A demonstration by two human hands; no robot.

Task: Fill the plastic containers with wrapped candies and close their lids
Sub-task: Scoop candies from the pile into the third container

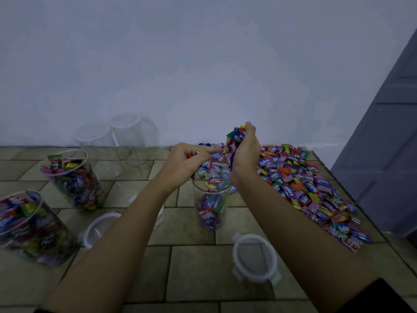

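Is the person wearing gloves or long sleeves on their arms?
No gloves: the left hand and right hand are bare, no rings or watch showing. Both forearms are uncovered; a black sleeve shows high on the right arm.

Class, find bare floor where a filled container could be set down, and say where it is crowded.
Bare tiles lie between the left lid and the right lid, on the near side of the part-filled container. Crowded: the candy pile on the right, two filled containers on the left, empty containers by the wall.
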